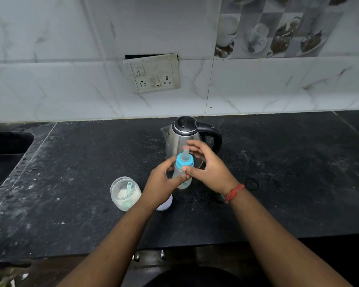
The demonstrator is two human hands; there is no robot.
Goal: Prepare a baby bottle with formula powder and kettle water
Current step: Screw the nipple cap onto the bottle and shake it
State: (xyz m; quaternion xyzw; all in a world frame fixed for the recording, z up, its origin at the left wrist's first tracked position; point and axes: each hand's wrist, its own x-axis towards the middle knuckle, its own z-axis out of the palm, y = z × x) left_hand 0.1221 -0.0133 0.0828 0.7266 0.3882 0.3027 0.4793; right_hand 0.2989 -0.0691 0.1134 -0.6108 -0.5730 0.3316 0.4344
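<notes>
A clear baby bottle with a blue screw collar and teat stands upright at the counter's middle. My left hand grips the bottle's body from the left. My right hand holds the blue collar, thumb in front and fingers spread behind it. Just behind the bottle stands a steel kettle with a black lid and handle. To the left sits an open clear jar of formula powder with a pale blue scoop inside.
A white lid lies partly hidden under my left wrist. A dark sink is set in the black counter at far left. A socket panel hangs on the tiled wall. A black ring lies right of my wrist.
</notes>
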